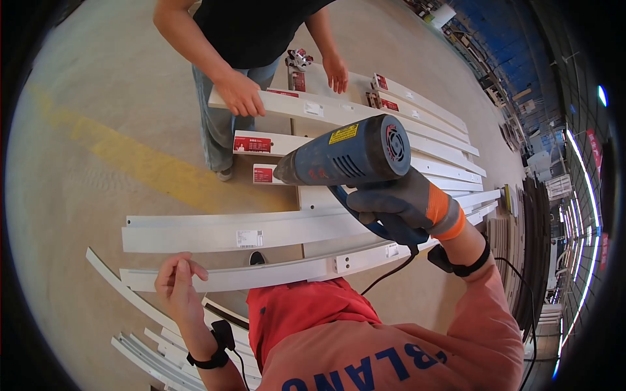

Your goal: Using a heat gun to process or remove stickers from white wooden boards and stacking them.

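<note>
My right hand (398, 202), in a grey and orange work glove, grips the handle of a blue corded heat gun (352, 153). Its tapered nose points left, above the ends of several white strips. My left hand (180, 283) is bare, with curled fingers and the thumb against them; whether anything small is in them is hidden. It is raised beside the near white strip (228, 277). Just beyond lies a wider white strip (182, 234) with a paper label. Farther off, white strips with red labels (252, 144) lie side by side.
Across from me a person rests one hand (241, 94) on a white strip's end; their other hand (336, 72) hangs over the strips. A small metal part (299, 60) lies near them. More white strips (156, 358) lie at lower left. A black cord (391, 277) trails from the heat gun.
</note>
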### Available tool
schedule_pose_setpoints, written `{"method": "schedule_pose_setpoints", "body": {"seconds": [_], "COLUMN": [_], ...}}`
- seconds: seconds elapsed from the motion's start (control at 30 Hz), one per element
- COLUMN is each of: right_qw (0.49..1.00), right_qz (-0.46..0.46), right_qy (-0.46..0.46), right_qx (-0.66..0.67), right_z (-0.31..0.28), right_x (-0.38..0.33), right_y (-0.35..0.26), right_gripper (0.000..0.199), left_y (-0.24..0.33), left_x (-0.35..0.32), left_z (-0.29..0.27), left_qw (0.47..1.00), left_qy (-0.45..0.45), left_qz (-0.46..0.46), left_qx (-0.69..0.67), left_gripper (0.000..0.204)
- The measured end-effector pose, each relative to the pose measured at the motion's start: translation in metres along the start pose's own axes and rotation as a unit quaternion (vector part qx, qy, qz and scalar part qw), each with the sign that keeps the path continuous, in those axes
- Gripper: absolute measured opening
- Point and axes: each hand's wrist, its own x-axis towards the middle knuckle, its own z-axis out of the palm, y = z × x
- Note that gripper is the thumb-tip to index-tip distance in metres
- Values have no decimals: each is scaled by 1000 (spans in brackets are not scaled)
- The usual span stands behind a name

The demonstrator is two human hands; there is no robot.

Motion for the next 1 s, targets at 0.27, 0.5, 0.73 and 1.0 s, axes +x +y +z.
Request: {"method": "schedule_pose_setpoints", "body": {"seconds": [0.27, 0.5, 0.73, 1.0], "right_qw": [1000, 999, 998, 999], "right_qz": [0, 28, 40, -20], "right_qy": [15, -2, -18, -36], "right_qx": [10, -14, 48, 0], "right_z": [8, 4, 7, -8], "right_x": [7, 2, 17, 28], "right_y": [-6, -16, -17, 5], "right_gripper": [37, 42, 42, 40], "left_y": [-3, -3, -10, -26], "left_x": [9, 12, 18, 23], "left_z": [1, -3, -2, -14], "left_qw": [999, 998, 998, 998], "left_qy": [-22, -26, -20, 20], "left_qz": [-36, -51, -51, -62], "left_qx": [-16, -17, -7, 5], "left_gripper": [23, 21, 21, 21]}}
